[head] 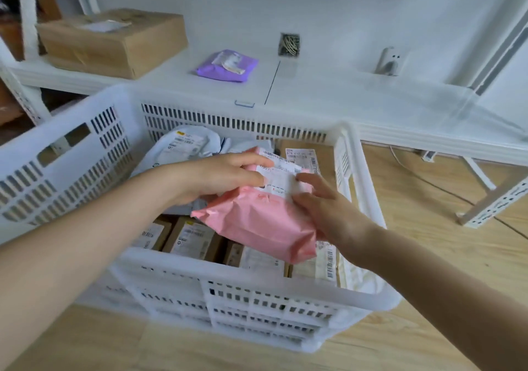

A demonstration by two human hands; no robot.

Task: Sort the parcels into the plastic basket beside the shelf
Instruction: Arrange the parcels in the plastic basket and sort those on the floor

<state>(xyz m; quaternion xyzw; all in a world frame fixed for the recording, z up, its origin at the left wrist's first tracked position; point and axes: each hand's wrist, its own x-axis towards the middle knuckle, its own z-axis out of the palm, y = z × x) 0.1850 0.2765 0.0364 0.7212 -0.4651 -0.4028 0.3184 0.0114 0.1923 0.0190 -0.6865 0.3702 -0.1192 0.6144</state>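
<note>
Both hands hold one pink parcel (257, 222) over the white plastic basket (257, 277). Left hand (225, 174) has its grip curled over the parcel's far upper edge, fingers lying against the shipping label (281, 177). Right hand (328, 207) supports the near right side, fingers spread along the wrapper; whether its thumb pinches underneath cannot be told.

Position: the parcel sits tilted, low end toward the viewer, above brown boxes (191, 237) and grey mailers (185, 144) already lying in the basket. It appears not yet set down.

Risks, as judged: the soft film wrapper may slip from the left-hand grip if the right hand lets go first, dropping the parcel edge-on against the near rim. The basket looks fairly full, so a careless release could leave it perched on the boxes.

Outstanding: a purple parcel (227, 66) and a cardboard box (113, 41) remain on the shelf (328, 96).

Condition: glossy pink film, creased, plump, white printed label partly covered.
</note>
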